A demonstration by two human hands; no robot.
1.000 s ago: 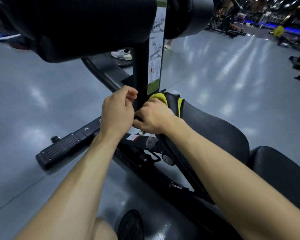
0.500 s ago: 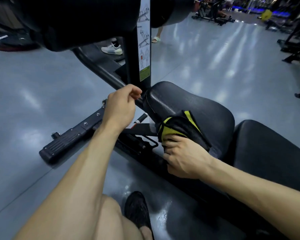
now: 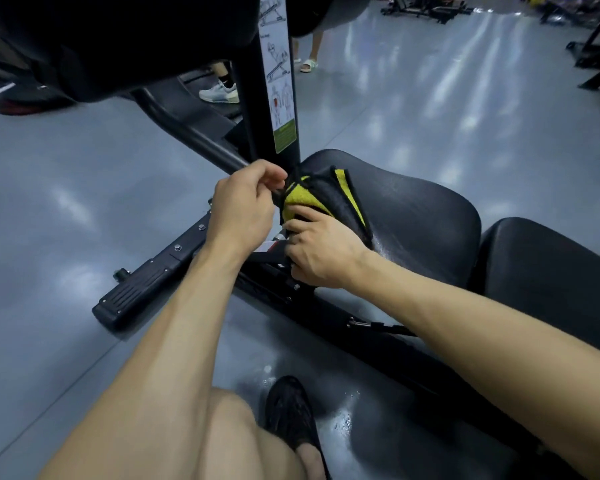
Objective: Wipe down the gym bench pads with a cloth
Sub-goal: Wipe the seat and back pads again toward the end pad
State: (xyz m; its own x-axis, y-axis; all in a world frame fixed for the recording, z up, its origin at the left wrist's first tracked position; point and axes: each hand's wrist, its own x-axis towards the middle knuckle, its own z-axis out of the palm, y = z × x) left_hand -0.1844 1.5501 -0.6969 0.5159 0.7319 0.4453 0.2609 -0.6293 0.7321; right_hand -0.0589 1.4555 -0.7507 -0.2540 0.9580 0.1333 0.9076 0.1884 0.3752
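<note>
Cloth (image 3: pixel 312 199), yellow and black, lies bunched on the seat pad's (image 3: pixel 413 216) front tip. Right hand (image 3: pixel 321 254) presses its near edge, grip clenched on the cloth; at its ten o'clock, left hand (image 3: pixel 245 206) pinches a corner. Step, probably: regathering the cloth mid-wipe. Next, sweep toward three o'clock, then the back pad (image 3: pixel 551 271). Upright post (image 3: pixel 257 109) stands beyond.

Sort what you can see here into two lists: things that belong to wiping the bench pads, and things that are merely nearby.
Part of the job:
- cloth, yellow and black
- seat pad
- back pad
- left hand
- right hand

Merely nearby:
- instruction sticker on the upright post
- white sneaker
- footplate
- distant gym machines
</note>
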